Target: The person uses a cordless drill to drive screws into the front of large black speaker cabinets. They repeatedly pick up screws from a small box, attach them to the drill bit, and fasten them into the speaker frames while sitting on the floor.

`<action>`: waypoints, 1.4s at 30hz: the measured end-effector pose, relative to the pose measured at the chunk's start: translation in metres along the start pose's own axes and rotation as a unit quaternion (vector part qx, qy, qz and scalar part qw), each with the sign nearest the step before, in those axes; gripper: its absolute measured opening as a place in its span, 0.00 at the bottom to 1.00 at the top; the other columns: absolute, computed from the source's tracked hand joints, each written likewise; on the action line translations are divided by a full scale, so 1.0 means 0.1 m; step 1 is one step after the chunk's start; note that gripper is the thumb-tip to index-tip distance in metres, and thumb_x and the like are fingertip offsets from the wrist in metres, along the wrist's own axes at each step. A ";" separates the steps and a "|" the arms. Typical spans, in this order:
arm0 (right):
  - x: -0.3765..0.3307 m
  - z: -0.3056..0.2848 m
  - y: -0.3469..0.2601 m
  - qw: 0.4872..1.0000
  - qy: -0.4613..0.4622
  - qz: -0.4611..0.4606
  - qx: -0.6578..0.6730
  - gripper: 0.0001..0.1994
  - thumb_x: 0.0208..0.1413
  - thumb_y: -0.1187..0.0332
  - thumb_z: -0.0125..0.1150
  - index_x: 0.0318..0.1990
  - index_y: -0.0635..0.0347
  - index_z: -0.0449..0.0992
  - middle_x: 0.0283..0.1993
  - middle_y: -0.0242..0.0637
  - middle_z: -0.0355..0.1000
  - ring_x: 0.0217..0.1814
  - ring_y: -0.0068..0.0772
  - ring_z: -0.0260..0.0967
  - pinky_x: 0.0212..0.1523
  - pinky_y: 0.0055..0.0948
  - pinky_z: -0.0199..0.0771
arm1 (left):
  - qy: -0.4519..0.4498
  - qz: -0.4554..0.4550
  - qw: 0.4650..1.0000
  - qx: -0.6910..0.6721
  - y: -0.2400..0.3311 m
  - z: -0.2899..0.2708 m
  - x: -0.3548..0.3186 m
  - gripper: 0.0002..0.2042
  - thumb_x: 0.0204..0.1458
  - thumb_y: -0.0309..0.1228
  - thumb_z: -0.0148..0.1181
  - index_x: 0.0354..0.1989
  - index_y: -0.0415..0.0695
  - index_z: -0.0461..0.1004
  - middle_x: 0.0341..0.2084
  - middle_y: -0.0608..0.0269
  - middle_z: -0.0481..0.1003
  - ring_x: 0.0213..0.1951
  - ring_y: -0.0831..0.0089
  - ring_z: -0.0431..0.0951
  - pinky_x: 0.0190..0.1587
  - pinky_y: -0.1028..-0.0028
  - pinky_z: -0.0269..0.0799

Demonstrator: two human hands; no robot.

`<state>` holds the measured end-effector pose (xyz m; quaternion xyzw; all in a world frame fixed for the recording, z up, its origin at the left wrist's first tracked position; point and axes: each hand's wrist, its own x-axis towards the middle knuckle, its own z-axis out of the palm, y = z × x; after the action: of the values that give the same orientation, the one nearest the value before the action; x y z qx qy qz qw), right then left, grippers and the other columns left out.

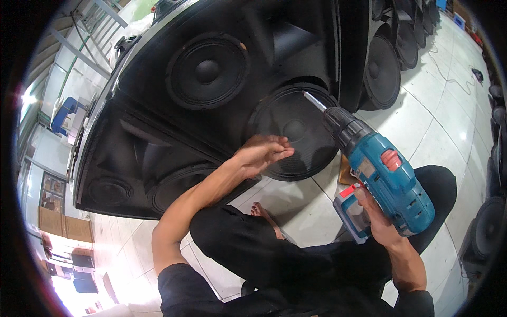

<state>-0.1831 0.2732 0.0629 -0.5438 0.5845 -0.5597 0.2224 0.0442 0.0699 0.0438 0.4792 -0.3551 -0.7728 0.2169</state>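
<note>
Your right hand [379, 219] was clenched around the handle of a blue cordless drill [388, 182], which sat at about four o'clock in the view. Its black chuck and silver bit [315, 101] pointed up toward eleven o'clock, and the tip met the upper right rim of the lower speaker cone [296, 132], at about one o'clock on that cone. Whether the bit sat on a screw there was too small to tell.

Your left hand [261, 153] lay open, fingers stretched out flat, resting on the lower left edge of that same cone at about eight o'clock on it; it grasped nothing. The cone was set in a big black speaker cabinet [158, 121] lying tilted on the white tiled floor [422, 121]. A second, smaller-looking speaker cone [207, 70] sat in the cabinet at about eleven o'clock from the lower one.

Your legs in black trousers [248, 248] were folded beneath your arms, with a bare foot [266, 216] showing between them at six o'clock from the left hand. More black loudspeakers [381, 71] stood in a row at two o'clock, well apart from the drill.
</note>
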 end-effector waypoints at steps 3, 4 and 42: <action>-0.07 -0.09 -0.02 0.998 -0.010 0.051 0.029 0.19 0.44 0.54 0.72 0.40 0.51 0.77 0.36 0.31 0.77 0.34 0.31 0.74 0.49 0.36 0.70 | -0.043 -0.002 0.999 0.005 0.09 0.19 -0.03 0.16 0.54 0.18 0.53 0.51 0.29 0.61 0.47 0.49 0.66 0.53 0.61 0.71 0.58 0.71 0.72; -0.08 -0.11 -0.03 0.998 -0.004 0.057 0.035 0.18 0.43 0.54 0.72 0.40 0.51 0.77 0.35 0.31 0.77 0.35 0.30 0.74 0.48 0.36 0.71 | -0.049 0.007 0.999 0.015 0.08 0.22 -0.02 0.16 0.55 0.19 0.54 0.51 0.30 0.61 0.47 0.50 0.66 0.53 0.61 0.71 0.58 0.71 0.72; 0.27 -0.36 0.16 0.943 -0.023 0.176 0.280 0.28 0.48 0.56 0.67 0.50 0.69 0.69 0.38 0.45 0.75 0.28 0.31 0.72 0.30 0.29 0.73 | -0.060 0.251 0.963 -0.075 0.51 0.76 0.18 0.11 0.56 0.32 0.59 0.40 0.37 0.72 0.30 0.63 0.72 0.28 0.80 0.69 0.30 0.79 0.63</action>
<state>-0.2289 0.2611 0.0680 -0.3610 0.4848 -0.6402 0.4741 -0.0322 0.0501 0.0935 0.3098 -0.4176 -0.7453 0.4173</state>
